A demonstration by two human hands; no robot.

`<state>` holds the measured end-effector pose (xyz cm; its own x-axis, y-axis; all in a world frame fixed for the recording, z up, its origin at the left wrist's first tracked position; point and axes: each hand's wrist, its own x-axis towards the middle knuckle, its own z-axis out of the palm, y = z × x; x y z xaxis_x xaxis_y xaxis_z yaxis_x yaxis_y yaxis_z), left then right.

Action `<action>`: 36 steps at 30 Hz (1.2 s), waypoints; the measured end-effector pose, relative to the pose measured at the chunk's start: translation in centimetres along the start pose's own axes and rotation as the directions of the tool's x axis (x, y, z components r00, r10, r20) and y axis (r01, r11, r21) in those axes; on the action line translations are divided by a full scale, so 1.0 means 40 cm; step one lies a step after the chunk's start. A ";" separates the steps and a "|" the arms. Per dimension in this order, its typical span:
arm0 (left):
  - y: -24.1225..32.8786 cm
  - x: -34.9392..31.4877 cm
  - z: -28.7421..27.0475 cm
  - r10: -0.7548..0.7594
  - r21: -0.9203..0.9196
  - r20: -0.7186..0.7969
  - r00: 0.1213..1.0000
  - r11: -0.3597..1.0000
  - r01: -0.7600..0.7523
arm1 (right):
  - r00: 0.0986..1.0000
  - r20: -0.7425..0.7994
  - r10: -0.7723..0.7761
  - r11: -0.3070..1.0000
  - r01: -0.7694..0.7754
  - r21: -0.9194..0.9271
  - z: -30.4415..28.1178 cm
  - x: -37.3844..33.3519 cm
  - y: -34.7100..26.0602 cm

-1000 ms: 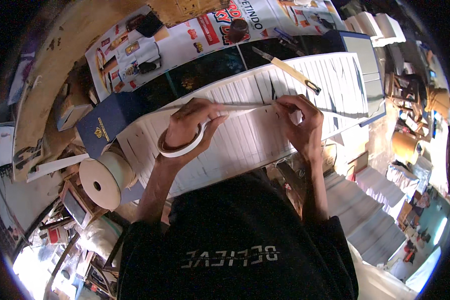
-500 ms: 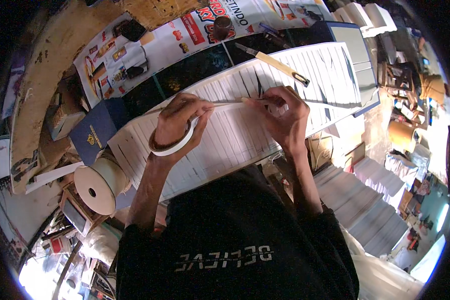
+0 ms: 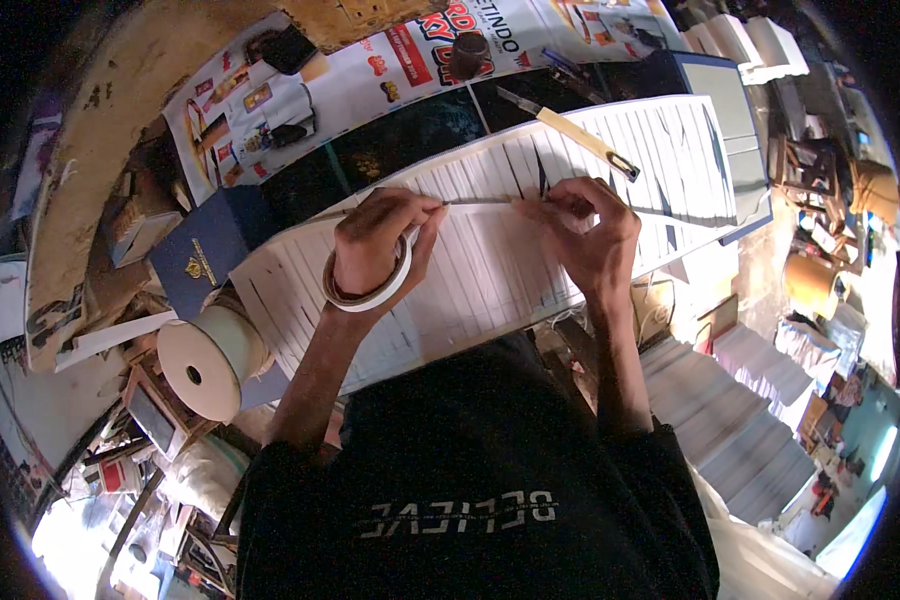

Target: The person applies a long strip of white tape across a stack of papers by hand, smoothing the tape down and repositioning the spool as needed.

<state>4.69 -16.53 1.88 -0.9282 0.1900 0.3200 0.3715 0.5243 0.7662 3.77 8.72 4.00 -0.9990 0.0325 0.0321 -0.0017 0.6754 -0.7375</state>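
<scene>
A white ring-shaped roll of tape (image 3: 402, 270) hangs around my left hand (image 3: 378, 240), near the wrist. The fingertips of that hand are pinched together over the seam between two rows of white paper pieces (image 3: 470, 265). My right hand (image 3: 592, 230) is also pinched, a short way to the right along the same seam. Whatever thin thing lies between the fingers is too small to make out. Beyond my right hand, a cutter knife (image 3: 590, 145) with a pale yellow handle rests on the far row, blade pointing left.
A dark blue folder (image 3: 195, 262) and a large cream spool (image 3: 198, 370) stand at the left. Across the far side lies a printed banner (image 3: 370, 75) with a dark round jar (image 3: 469, 55) on it. Grey paper stacks (image 3: 730, 410) fill the lower right.
The whole view has shifted slightly, so things sit further right. Both hands stay pinched over the seam, with the tape roll still around the left one.
</scene>
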 end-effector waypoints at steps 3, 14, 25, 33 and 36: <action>0.000 -0.003 0.008 0.035 0.026 -0.020 0.999 0.999 -0.034 | 1.000 0.010 0.020 1.000 -0.020 0.014 0.001 0.000 -0.003; -0.008 -0.009 0.033 0.072 0.111 -0.093 0.993 0.992 -0.062 | 0.999 0.015 -0.035 0.999 0.036 -0.036 -0.005 0.002 -0.005; -0.066 -0.074 0.080 0.090 0.297 -0.114 0.989 0.954 -0.052 | 0.875 0.209 -0.436 0.891 0.453 -0.038 0.144 0.047 -0.227; -0.146 -0.107 0.207 0.125 0.064 -0.101 0.987 0.991 -0.119 | -0.349 0.621 -0.702 -0.140 0.922 0.360 0.585 -0.041 -0.683; -0.140 -0.101 0.186 0.243 0.170 -0.088 0.966 0.959 -0.226 | -0.445 0.474 -0.760 -0.101 0.801 0.590 0.828 -0.073 -0.603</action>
<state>6.19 -14.06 -7.84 -0.8044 0.2376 0.5445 0.5620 0.6012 0.5680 5.22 -32.06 -0.65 0.4244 -0.8768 0.2261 -0.8270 -0.4770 -0.2974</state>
